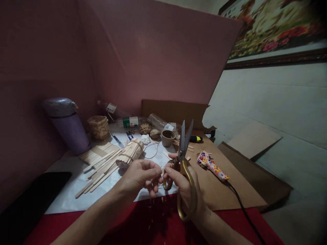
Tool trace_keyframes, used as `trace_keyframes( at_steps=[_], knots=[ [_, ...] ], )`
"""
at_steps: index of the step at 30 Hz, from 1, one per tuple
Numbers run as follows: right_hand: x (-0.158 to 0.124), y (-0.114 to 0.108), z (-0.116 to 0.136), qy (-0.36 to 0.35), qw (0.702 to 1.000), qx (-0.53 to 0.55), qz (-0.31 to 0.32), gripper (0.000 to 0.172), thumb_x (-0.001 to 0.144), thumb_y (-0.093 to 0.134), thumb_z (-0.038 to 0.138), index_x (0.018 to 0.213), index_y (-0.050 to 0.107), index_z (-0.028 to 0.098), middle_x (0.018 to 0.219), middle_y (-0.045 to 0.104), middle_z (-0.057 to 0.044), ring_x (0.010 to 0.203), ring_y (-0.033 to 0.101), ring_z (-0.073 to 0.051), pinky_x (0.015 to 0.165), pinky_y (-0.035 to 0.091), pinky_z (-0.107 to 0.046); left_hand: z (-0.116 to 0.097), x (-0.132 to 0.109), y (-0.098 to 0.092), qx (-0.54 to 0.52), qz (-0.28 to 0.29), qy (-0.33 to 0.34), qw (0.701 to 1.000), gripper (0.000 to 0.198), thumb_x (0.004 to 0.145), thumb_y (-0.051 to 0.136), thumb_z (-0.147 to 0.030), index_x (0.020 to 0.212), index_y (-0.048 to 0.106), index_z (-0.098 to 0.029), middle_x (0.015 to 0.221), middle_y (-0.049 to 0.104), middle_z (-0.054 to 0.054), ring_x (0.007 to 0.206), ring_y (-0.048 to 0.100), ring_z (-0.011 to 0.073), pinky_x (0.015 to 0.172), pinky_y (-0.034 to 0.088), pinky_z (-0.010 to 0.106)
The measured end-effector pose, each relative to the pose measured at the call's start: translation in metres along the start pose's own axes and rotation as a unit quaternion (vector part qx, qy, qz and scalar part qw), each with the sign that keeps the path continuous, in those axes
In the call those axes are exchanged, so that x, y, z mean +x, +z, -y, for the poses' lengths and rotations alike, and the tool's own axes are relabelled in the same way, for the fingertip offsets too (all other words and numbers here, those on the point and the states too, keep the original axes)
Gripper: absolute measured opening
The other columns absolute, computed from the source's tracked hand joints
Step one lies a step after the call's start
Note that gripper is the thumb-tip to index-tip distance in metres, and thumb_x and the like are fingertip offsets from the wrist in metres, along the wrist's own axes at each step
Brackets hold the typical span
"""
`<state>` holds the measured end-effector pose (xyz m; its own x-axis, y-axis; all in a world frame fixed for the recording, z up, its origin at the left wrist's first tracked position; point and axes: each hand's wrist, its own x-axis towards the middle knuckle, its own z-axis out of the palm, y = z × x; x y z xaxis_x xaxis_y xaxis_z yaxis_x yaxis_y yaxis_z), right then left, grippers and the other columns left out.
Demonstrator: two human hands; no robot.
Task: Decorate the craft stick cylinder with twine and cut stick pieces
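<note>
My right hand grips gold-handled scissors, whose steel blades point up and stand slightly apart. My left hand sits just left of it, fingers pinched on a small pale piece that I cannot make out, held between both hands' fingertips. Both hands hover above the front edge of a white sheet. Loose wooden craft sticks and a tied bundle of sticks lie on the sheet to the left of my hands.
A flower-patterned glue gun with a black cord lies on brown cardboard at the right. Behind stand a purple flask, a woven basket, twine balls, a paper cup and a plastic bottle. A dark phone lies at the left.
</note>
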<state>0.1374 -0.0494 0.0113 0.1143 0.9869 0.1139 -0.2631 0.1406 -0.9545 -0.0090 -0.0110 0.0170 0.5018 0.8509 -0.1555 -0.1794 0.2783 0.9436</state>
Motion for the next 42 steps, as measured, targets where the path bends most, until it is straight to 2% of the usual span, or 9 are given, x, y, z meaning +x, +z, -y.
trace_keyframes(
  at_steps=[4,11,16,18,21,24,28,35,42],
  knots=[
    [0.0,0.001,0.002,-0.007,1.0,0.0,0.023,0.042,0.074,0.072,0.033,0.106,0.049,0.019,0.065,0.054,0.007,0.053,0.053,-0.011,0.05,0.043,-0.024,0.002,0.001,0.0,0.003,0.001,0.0,1.0,0.028,0.069,0.079,-0.034,0.067,0.062,-0.012,0.06,0.064,0.004,0.042,0.057,0.0117,0.037,0.044,0.021],
    [0.002,-0.003,-0.003,-0.011,0.999,-0.01,0.032,0.042,0.074,0.074,0.033,0.105,0.05,0.019,0.067,0.055,0.007,0.053,0.051,-0.01,0.049,0.042,-0.022,0.001,0.001,0.0,0.019,0.005,0.003,1.0,0.028,0.066,0.081,-0.033,0.067,0.063,-0.012,0.058,0.065,0.005,0.042,0.058,0.013,0.037,0.045,0.022],
    [0.002,-0.004,-0.008,-0.002,0.999,-0.005,0.035,0.047,0.08,0.071,0.048,0.11,0.05,0.018,0.067,0.057,0.005,0.054,0.054,-0.01,0.05,0.043,-0.021,-0.001,0.001,-0.003,0.012,-0.024,0.02,0.999,0.026,0.067,0.081,-0.032,0.065,0.064,-0.012,0.053,0.062,0.003,0.039,0.052,0.0092,0.036,0.043,0.02],
    [0.001,-0.004,-0.009,0.014,0.998,-0.003,0.057,0.057,0.079,0.067,0.06,0.112,0.05,0.017,0.072,0.061,0.001,0.056,0.055,-0.01,0.049,0.042,-0.02,-0.004,0.0,-0.005,-0.016,-0.046,0.04,0.998,0.026,0.066,0.081,-0.032,0.065,0.064,-0.011,0.054,0.061,0.002,0.04,0.052,0.0085,0.035,0.043,0.019],
    [-0.001,-0.004,-0.011,0.052,0.99,-0.015,0.128,0.073,0.071,0.061,0.077,0.11,0.052,0.016,0.072,0.061,0.0,0.051,0.053,-0.009,0.046,0.04,-0.02,-0.011,-0.002,-0.01,-0.05,-0.064,0.066,0.995,0.026,0.065,0.082,-0.031,0.067,0.065,-0.011,0.058,0.063,0.002,0.042,0.055,0.0093,0.036,0.045,0.019],
    [-0.004,-0.003,-0.011,0.072,0.976,-0.061,0.196,0.076,0.067,0.059,0.081,0.105,0.055,0.015,0.068,0.059,0.0,0.049,0.049,-0.008,0.045,0.038,-0.019,-0.019,-0.004,-0.012,-0.073,-0.079,0.085,0.991,0.026,0.065,0.083,-0.03,0.067,0.065,-0.011,0.059,0.065,0.003,0.043,0.057,0.0097,0.037,0.047,0.019],
    [-0.005,-0.003,-0.014,0.067,0.965,-0.088,0.238,0.083,0.065,0.057,0.084,0.107,0.053,0.013,0.067,0.054,0.002,0.048,0.046,-0.006,0.044,0.034,-0.017,-0.024,-0.005,-0.012,-0.094,-0.107,0.093,0.985,0.027,0.064,0.084,-0.028,0.069,0.063,-0.011,0.059,0.066,0.004,0.042,0.057,0.01,0.037,0.047,0.019],
    [-0.005,-0.005,-0.016,0.059,0.961,-0.1,0.251,0.086,0.066,0.053,0.086,0.111,0.052,0.012,0.069,0.053,0.002,0.05,0.047,-0.006,0.045,0.035,-0.017,-0.025,-0.007,-0.01,-0.089,-0.119,0.101,0.984,0.027,0.063,0.083,-0.026,0.066,0.061,-0.011,0.056,0.065,0.003,0.039,0.055,0.0097,0.034,0.046,0.019],
    [-0.005,-0.004,-0.018,0.066,0.962,-0.096,0.247,0.088,0.065,0.053,0.087,0.111,0.052,0.012,0.066,0.05,0.004,0.047,0.041,-0.005,0.044,0.033,-0.018,-0.024,-0.006,-0.01,-0.068,-0.117,0.121,0.983,0.03,0.064,0.083,-0.031,0.062,0.06,-0.012,0.05,0.06,0.0,0.032,0.048,0.0074,0.029,0.037,0.017]
  ],
)
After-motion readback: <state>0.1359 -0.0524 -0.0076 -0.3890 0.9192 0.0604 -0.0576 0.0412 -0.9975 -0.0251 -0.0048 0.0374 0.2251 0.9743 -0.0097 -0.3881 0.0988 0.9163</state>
